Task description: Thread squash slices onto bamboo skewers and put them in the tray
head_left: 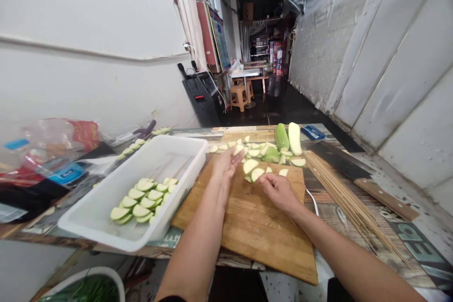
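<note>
My right hand (pixel 278 192) is closed in a pinch at the edge of a pale, green-skinned vegetable slice (pixel 257 174), which looks like zucchini. Another slice (pixel 250 165) is right beside it, above the wooden cutting board (pixel 265 226). Whether a skewer runs through these slices cannot be made out. Over the board's left part, my left hand (pixel 224 165) has its fingers stretched out, close to the loose slices (pixel 260 151) heaped at the far edge. On the left, a white plastic tray (pixel 102 231) holds rows of overlapping slices (pixel 143 198).
Thin wooden skewers (pixel 339 193) lie right of the board, alongside a cleaver (pixel 382 196). Behind the heap are a green vegetable piece (pixel 281 137), a cut half (pixel 294 139) and a blue tray (pixel 313 132). Plastic bottles (pixel 63 170) crowd the far left.
</note>
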A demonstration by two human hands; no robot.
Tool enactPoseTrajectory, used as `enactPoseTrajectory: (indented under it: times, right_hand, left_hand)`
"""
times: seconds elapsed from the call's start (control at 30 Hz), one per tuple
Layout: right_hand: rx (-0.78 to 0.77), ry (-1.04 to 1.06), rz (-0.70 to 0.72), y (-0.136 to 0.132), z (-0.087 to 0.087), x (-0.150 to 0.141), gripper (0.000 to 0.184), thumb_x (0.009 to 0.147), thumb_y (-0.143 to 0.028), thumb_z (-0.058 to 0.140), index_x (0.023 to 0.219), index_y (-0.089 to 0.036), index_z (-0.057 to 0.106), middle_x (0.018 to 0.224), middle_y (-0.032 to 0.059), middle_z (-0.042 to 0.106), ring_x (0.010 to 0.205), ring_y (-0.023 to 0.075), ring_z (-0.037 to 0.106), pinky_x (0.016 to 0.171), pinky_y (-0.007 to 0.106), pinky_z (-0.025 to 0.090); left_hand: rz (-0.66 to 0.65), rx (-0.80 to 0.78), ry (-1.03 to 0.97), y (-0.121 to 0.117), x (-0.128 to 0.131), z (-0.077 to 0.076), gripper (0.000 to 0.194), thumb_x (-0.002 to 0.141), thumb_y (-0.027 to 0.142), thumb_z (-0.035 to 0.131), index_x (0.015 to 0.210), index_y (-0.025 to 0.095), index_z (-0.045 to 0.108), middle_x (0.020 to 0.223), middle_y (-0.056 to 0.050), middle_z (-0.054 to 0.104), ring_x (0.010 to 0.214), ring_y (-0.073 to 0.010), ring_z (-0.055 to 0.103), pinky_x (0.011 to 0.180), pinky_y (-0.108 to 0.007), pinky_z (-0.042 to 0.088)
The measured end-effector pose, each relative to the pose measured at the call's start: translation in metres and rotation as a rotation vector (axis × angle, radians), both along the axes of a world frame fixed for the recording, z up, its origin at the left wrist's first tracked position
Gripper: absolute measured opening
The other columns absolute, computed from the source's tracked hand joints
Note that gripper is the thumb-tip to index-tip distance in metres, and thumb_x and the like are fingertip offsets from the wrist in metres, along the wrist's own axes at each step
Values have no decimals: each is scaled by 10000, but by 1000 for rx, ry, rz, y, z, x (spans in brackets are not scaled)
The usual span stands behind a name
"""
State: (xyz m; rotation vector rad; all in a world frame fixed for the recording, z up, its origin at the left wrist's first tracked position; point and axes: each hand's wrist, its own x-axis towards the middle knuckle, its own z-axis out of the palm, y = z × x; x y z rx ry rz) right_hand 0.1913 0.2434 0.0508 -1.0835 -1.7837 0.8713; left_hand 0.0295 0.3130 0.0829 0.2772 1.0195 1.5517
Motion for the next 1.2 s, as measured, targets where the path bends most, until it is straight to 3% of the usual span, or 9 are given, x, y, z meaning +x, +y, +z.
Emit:
enactPoseTrajectory:
  times: [0.2,0.37,0.6,0.9,1.2]
  right_hand:
    - [-26,-15,4,-1,3,-1,271,813,-287,408,708,-141,610,498,-22,423,491,105,375,474,208,287]
    - [30,-31,-7,1,1,-2,271,815,-276,419,667,-144,604,541,-11,467,532,109,405,501,208,298]
    - [7,-13,-7,2,2,1,259,820,-265,416,739,-139,628,610,1,541,562,115,440,527,209,318]
    - [47,-59,18,0,0,1,271,825,-263,416,733,-147,642,604,6,563,565,124,464,537,215,325]
    - [82,-82,14,2,-3,3,270,829,-257,412,702,-153,625,623,13,580,586,133,491,564,223,340]
  left_hand:
    - [-28,-26,-17,1,2,-1,82,742,63,562,822,58,547,724,-146,646,665,-207,658,572,-238,551]
    - [23,25,-67,2,1,-3,109,745,40,557,849,71,548,759,-124,649,714,-196,658,645,-264,553]
    - [-44,112,3,-3,3,-3,28,755,82,569,776,70,553,724,-124,648,679,-184,656,633,-256,548]
    - [52,8,-23,4,-5,-5,41,752,72,570,789,72,553,697,-111,644,633,-166,650,575,-237,550]
    - [11,-38,-10,5,-1,-7,36,756,79,561,790,68,555,690,-120,638,621,-169,648,546,-222,541]
